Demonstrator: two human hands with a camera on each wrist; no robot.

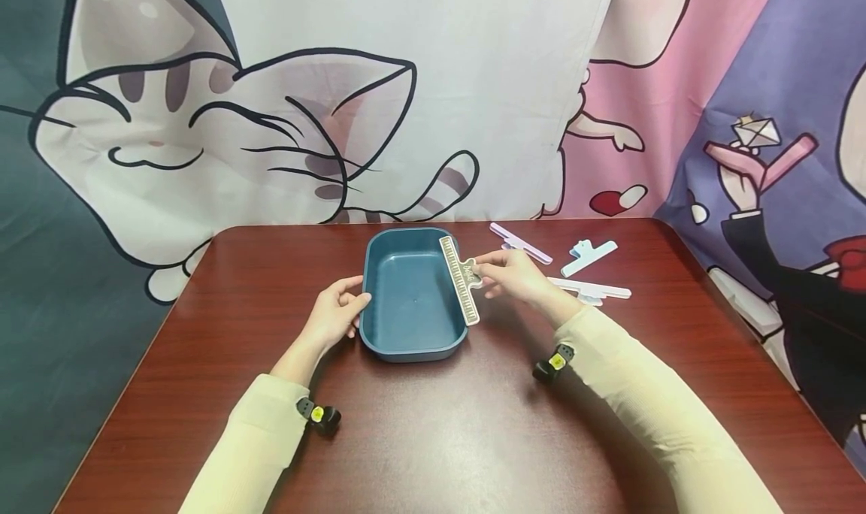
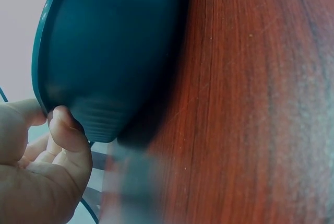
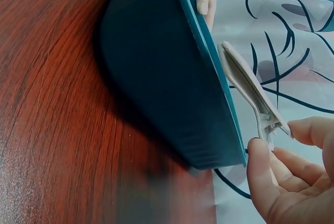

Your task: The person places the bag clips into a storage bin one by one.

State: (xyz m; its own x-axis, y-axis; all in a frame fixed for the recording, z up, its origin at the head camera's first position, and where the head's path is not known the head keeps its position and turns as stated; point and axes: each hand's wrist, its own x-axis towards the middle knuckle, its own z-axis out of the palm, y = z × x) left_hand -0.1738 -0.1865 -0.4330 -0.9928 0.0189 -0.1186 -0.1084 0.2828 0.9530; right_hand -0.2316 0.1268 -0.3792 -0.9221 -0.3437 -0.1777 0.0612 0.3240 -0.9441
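A blue plastic bin [image 1: 414, 303] stands on the table, its inside bare in the head view. At its left side my left hand [image 1: 334, 311] pinches the rim, thumb on top and fingers along the outer wall. My right hand [image 1: 514, 276] pinches a beige bag clip [image 1: 460, 281] by its handle tabs, thumb on one side and fingers on the other. Seen from the head, the clip's long bar overlaps the bin's right rim. The right wrist view shows the clip [image 3: 245, 80] side-on, tilted, right at the rim, with its tabs between my fingertips.
Several more clips lie right of the bin: a lilac one [image 1: 521, 243] at the back, a pale blue one [image 1: 588, 258], and a white one [image 1: 602, 290] partly behind my right hand. The brown table [image 1: 433, 439] ends at a cartoon-printed cloth [image 1: 528, 101].
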